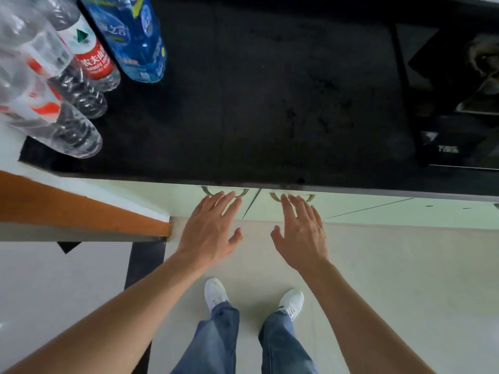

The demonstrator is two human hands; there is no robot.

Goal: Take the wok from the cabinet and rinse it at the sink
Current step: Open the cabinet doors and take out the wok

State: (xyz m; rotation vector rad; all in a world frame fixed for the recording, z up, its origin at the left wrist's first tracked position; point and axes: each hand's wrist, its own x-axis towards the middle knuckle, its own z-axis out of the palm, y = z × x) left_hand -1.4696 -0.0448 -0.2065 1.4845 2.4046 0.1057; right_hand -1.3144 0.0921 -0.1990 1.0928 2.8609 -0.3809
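we see bare black counter (270,103) in the middle; bottles (81,71) crowd its left end, stove (459,103) its right.

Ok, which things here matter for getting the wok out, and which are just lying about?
For the job: left hand, right hand, left door handle, right door handle, cabinet doors. The wok itself is not in view.

Lying about: clear bottles, blue bottle, hob, black countertop.
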